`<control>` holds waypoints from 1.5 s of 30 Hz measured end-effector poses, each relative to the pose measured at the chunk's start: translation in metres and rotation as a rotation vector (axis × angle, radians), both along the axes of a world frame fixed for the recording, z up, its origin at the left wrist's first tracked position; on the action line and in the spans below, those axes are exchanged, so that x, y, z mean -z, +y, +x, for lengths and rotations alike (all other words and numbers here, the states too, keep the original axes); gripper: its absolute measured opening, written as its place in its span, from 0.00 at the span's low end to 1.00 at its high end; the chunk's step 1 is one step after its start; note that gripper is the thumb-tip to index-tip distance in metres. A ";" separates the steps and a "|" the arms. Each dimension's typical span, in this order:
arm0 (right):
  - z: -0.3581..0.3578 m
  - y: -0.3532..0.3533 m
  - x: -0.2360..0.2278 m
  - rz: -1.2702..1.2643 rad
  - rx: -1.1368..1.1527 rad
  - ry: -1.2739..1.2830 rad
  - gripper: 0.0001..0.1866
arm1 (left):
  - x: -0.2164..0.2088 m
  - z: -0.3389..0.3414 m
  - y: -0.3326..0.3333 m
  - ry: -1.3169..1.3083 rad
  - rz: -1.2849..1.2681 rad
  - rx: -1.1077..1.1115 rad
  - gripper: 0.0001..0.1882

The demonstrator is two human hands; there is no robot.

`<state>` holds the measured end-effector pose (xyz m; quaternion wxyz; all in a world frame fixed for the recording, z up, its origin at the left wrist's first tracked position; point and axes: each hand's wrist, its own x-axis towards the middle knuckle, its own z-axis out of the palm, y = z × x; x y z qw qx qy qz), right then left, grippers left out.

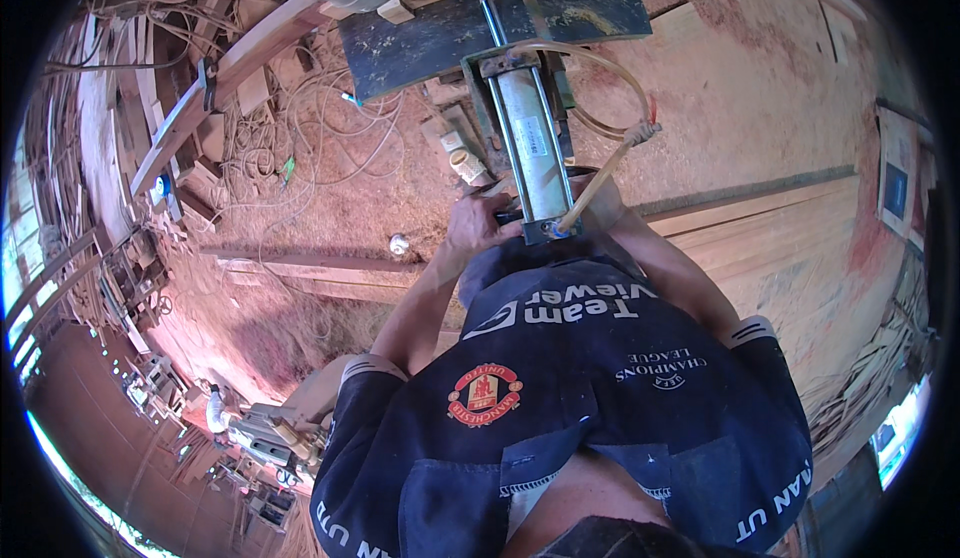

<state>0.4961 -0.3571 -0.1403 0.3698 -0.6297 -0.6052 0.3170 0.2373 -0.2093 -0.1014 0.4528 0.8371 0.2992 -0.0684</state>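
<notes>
A silver pneumatic cylinder (528,138) stands in front of my chest, its shiny rod (492,18) reaching away to a dark, dust-covered plate (410,53). My left hand (474,224) is at the left of the cylinder's near end, with fingers curled round a dark part that I cannot make out. On the other side, my right hand (600,208) is close to the same end; the cylinder and hose cover its fingers. A yellowish air hose (598,198) joins the near end and loops to the right.
Tangled cables (300,128) lie on the dusty floor at the left, beside stacked wood offcuts (90,158). Long planks (760,208) stretch away at the right. A small pale round object (399,245) lies left of my forearm. Machinery (275,438) stands at the lower left.
</notes>
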 end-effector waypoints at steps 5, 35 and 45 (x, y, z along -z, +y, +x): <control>-0.003 0.000 -0.002 -0.032 0.002 -0.105 0.18 | 0.004 0.000 -0.001 -0.077 0.016 -0.028 0.40; 0.009 0.004 -0.004 -0.127 -0.152 -0.334 0.29 | 0.014 -0.010 0.016 0.011 -0.110 0.047 0.37; 0.017 -0.002 -0.004 -0.210 -0.204 -0.270 0.15 | 0.006 -0.001 0.009 0.029 -0.033 0.018 0.33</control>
